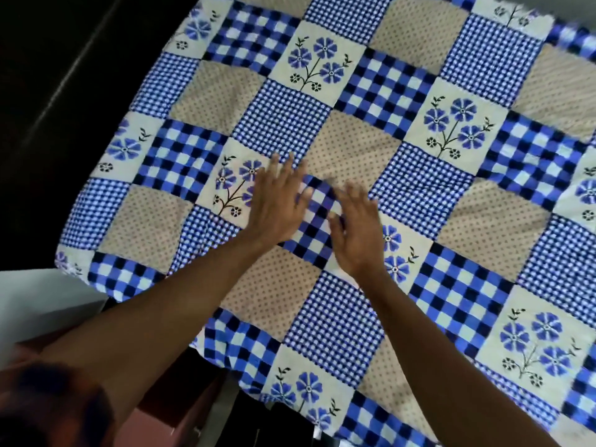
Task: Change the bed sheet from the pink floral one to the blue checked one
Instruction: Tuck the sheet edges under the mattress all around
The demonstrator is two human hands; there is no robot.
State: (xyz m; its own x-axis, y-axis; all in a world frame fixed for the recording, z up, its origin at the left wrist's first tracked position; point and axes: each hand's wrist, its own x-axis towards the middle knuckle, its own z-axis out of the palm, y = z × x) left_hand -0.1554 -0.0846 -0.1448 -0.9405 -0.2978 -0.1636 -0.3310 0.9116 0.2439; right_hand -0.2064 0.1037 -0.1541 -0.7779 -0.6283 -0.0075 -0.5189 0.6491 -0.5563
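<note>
The blue checked sheet (pixel 371 130), a patchwork of blue gingham, dotted beige and blue-flower squares, lies spread over the whole bed. My left hand (pixel 277 201) lies flat on it near the middle, fingers straight and spread. My right hand (pixel 358 230) is beside it, fingers straight, palm down on the sheet and slightly blurred. A small ridge of cloth (pixel 317 201) stands up between the two hands. No pink floral sheet is visible.
The bed's near-left corner (pixel 77 266) ends beside a white surface (pixel 42 298). A brown and pink piece of furniture (pixel 174 411) stands below the bed's near edge. Dark floor lies to the left of the bed.
</note>
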